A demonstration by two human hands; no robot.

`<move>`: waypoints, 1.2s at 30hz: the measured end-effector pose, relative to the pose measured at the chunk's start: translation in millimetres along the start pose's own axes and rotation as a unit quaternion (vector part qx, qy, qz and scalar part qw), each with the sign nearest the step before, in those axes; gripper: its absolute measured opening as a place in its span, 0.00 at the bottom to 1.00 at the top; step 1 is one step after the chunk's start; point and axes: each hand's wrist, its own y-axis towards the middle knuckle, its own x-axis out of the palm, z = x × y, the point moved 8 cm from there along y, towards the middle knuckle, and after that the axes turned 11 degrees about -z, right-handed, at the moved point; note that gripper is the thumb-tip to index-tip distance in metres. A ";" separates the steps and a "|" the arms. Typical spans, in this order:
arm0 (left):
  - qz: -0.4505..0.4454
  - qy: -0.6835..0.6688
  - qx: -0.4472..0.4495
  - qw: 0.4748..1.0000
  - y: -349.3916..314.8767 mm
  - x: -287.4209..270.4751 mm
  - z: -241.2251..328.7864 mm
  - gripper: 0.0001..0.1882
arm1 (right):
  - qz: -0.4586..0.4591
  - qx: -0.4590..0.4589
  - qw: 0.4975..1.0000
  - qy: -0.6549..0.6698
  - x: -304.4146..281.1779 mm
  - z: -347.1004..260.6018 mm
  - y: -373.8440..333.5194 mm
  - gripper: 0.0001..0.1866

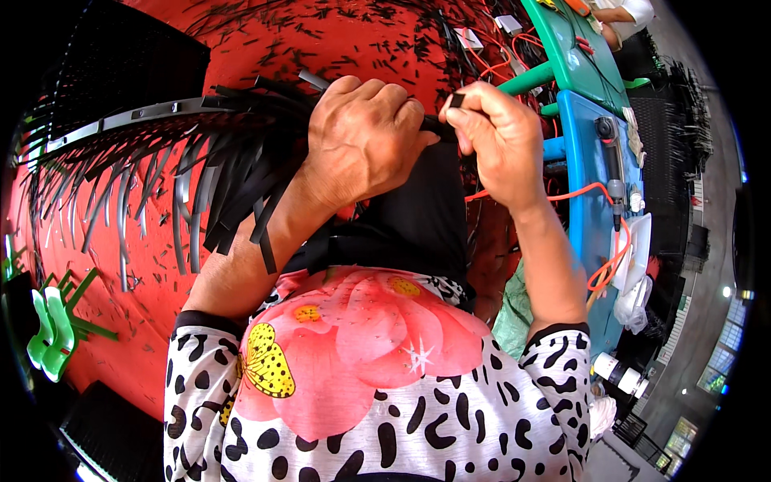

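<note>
My left hand (365, 132) is closed over a dark bar or bundle in front of my lap, knuckles up. What lies under its palm is mostly hidden. Many loose flat black strips (233, 173) hang to its left from a long metal-edged frame bar (120, 124). Just to the right, my right hand (502, 140) pinches a black strip (456, 100) between thumb and fingers; its short end sticks up above them. A dark length runs between both hands, close to the right thumb.
Black offcuts litter the red floor (337, 48). At right, a blue table (590, 281) carries a handheld tool (612, 161) with an orange hose (598, 193). Beyond stand a green table (582, 64) and another person (630, 16). A green plastic seat (52, 333) is at left.
</note>
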 end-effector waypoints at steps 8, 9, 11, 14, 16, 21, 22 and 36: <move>0.033 0.002 0.003 0.999 9.9 1.4 -4.3 0.14 | -0.080 0.008 0.996 0.035 -2.3 41.2 34.4 0.08; 0.035 -0.001 0.005 0.999 10.8 1.8 -4.6 0.14 | -0.098 0.031 0.993 0.056 0.3 47.5 35.5 0.08; 0.036 -0.006 0.006 0.999 11.5 1.2 -4.2 0.14 | -0.130 0.043 0.987 0.084 5.9 49.2 38.9 0.09; 0.031 -0.008 0.003 0.999 12.3 0.8 -3.3 0.14 | -0.162 0.060 0.981 0.085 10.7 56.7 39.8 0.08; 0.025 -0.005 0.006 1.000 12.1 1.9 -2.8 0.14 | -0.155 0.069 0.982 0.078 9.7 56.7 38.3 0.08; 0.012 -0.003 0.010 1.000 12.7 3.2 -3.0 0.15 | -0.137 0.077 0.984 0.088 7.9 57.7 36.1 0.09; -0.002 -0.002 0.013 1.000 14.0 1.2 -0.7 0.15 | -0.136 0.077 0.983 0.092 7.7 59.4 36.2 0.09; -0.015 0.027 0.063 0.998 13.5 7.7 -3.2 0.19 | -0.180 0.085 0.911 0.360 15.5 83.8 15.0 0.13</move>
